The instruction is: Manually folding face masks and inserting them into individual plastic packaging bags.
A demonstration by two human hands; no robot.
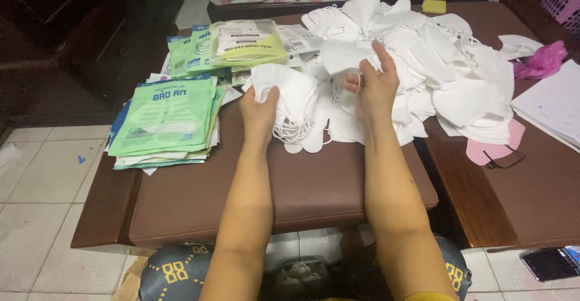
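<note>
My left hand grips a small stack of folded white face masks whose ear loops hang down at the front. My right hand pinches a single white mask lifted off a large loose heap of white masks spread across the far side of the brown padded surface. The two hands are close together, about a hand's width apart. A stack of flat green and white mask packets lies to the left of my left hand.
More green packets sit at the back left. A pink mask lies right of the heap, a pink plastic bag and white papers at far right. A dark phone rests at lower right. Tiled floor lies to the left.
</note>
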